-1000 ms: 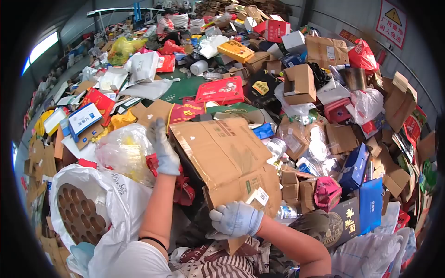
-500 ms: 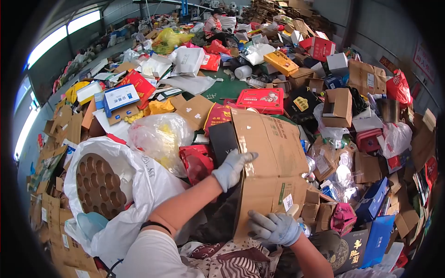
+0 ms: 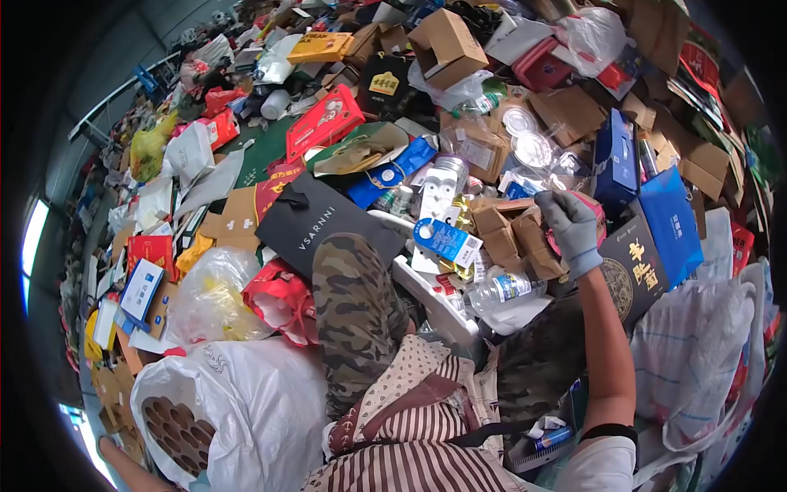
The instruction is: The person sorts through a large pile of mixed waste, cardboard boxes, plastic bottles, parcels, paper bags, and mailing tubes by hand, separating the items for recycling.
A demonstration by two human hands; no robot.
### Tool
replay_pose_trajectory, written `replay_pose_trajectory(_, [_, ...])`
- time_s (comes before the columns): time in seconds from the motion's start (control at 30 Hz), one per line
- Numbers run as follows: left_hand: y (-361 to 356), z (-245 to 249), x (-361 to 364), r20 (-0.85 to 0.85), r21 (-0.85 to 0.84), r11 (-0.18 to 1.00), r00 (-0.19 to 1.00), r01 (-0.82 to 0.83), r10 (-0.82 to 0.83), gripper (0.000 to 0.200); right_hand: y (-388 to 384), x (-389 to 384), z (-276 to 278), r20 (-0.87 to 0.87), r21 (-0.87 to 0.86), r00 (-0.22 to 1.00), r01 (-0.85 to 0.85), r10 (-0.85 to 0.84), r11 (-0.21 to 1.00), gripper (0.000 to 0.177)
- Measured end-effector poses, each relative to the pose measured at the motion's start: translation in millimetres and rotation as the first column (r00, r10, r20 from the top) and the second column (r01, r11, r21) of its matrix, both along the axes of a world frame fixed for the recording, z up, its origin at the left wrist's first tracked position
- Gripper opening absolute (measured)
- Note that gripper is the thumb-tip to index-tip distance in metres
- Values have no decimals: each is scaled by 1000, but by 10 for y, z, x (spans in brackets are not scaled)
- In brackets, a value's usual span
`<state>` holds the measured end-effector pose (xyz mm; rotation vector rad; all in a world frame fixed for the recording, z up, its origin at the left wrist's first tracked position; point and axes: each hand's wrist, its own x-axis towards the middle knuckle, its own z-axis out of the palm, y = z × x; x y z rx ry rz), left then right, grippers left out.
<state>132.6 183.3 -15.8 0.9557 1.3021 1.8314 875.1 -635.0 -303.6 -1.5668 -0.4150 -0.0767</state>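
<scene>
My right hand, in a pale grey work glove, is raised over the pile at right of centre. Its fingers are curled together; whatever they grip, if anything, is hidden. Right beside it are small brown cardboard boxes and a pink-red package, partly covered by the glove. A clear plastic bottle lies below and left of the hand. Only my left forearm shows at the lower left edge; the left hand is out of sight.
A white sack holding brown moulded trays stands at my left. A black VSARNNI bag lies ahead of my knee. Blue boxes and a white woven sack are at right. A person sits far back left.
The large flattened cardboard box that both hands held has left the view. My left arm has swung to the lower left, my right hand has risen, and the view has turned rightward and down.
</scene>
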Motion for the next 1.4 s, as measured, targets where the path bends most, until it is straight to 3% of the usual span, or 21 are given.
replay_pose_trajectory(0.03, [128, -43, 257, -9, -4, 998, 998, 58, -58, 39, -14, -17, 231, -240, 81, 967, 109, -87, 991, 22])
replay_pose_trajectory(0.1, [493, -295, 975, -21, 15, 951, 951, 309, -309, 37, -85, 72, 383, -409, 191, 909, 175, -84, 966, 25])
replay_pose_trajectory(0.13, [701, -542, 1512, -24, 33, 858, 859, 513, -512, 36, -98, 62, 430, -422, 280, 906, 166, -33, 945, 28])
replay_pose_trajectory(0.2, [853, -1130, 2913, -19, 76, 509, 512, 857, -859, 34, -189, 154, 212, -483, 399, 876, 225, -5, 889, 28])
replay_pose_trajectory(0.3, [-2267, -1966, 6042, 188, -15, 58, 60, 998, -980, 23, -363, 202, 14, -623, 475, 782, 400, -21, 784, 29])
replay_pose_trajectory(0.37, [-3529, -2831, 7091, 392, -244, -393, -280, 887, -876, 27, -503, 201, -2, -648, 562, 761, 465, 15, 684, 30])
replay_pose_trajectory(0.4, [-4110, -3351, 7479, 364, -502, -323, -143, 802, -920, 34, -542, 190, 36, -641, 525, 766, 493, -59, 694, 30])
replay_pose_trajectory(0.43, [-4751, -3754, 7697, 326, -539, -408, -264, 737, -908, 35, -575, 183, 78, -628, 488, 766, 525, -137, 698, 30])
replay_pose_trajectory(0.5, [-5914, -4139, 7894, 342, -674, -404, -223, 619, -913, 28, -733, 246, 16, -628, 491, 759, 558, -173, 669, 31])
replay_pose_trajectory(0.53, [-6317, -4347, 7983, 320, -670, -470, -349, 574, -881, 36, -797, 236, 29, -618, 499, 761, 574, -198, 649, 32])
replay_pose_trajectory(0.6, [-6950, -4949, 8194, -89, -667, -324, -504, 671, -859, 58, -913, 209, 33, -616, 506, 757, 593, -219, 626, 34])
replay_pose_trajectory(0.63, [-7180, -5192, 8272, -464, -562, -136, -447, 816, -765, 70, -947, 181, 68, -609, 503, 758, 596, -232, 626, 35])
replay_pose_trajectory(0.67, [-7388, -4565, 8158, -571, -648, -38, -518, 761, -637, 83, -966, 164, 90, -619, 510, 749, 612, -236, 604, 28])
replay_pose_trajectory(0.8, [-7456, -4507, 8445, -435, -830, 52, -586, 555, -684, 96, -1053, 113, 134, -616, 540, 755, 613, -225, 577, 25])
replay_pose_trajectory(0.9, [-7350, -4787, 8582, -328, -826, -181, -717, 533, -615, 95, -1065, 107, 162, -611, 561, 768, 591, -191, 580, 24])
replay_pose_trajectory(1.03, [-7374, -4961, 8505, -234, -749, -231, -574, 621, -784, 76, -1016, 135, 151, -597, 604, 789, 561, -145, 566, 25])
replay_pose_trajectory(1.13, [-7513, -4757, 8413, 39, -791, -268, -392, 550, -919, 73, -925, 168, 169, -597, 582, 790, 547, -141, 602, 30])
replay_pose_trajectory(1.2, [-7569, -4676, 8456, 4, -774, -219, -342, 594, -940, 75, -875, 176, 168, -634, 572, 768, 545, -90, 613, 29])
replay_pose_trajectory(1.3, [-7377, -4155, 8395, -323, -628, -183, -467, 757, -823, 83, -864, 155, 79, -652, 555, 757, 523, -52, 647, 27])
replay_pose_trajectory(1.33, [-7178, -4219, 8441, -496, -457, -173, -411, 872, -765, 89, -859, 132, 83, -651, 538, 756, 522, -66, 662, 27])
replay_pose_trajectory(1.4, [-6859, -3521, 8046, -760, -324, -101, -322, 941, -564, 88, -855, 94, 101, -651, 508, 754, 513, -81, 692, 27])
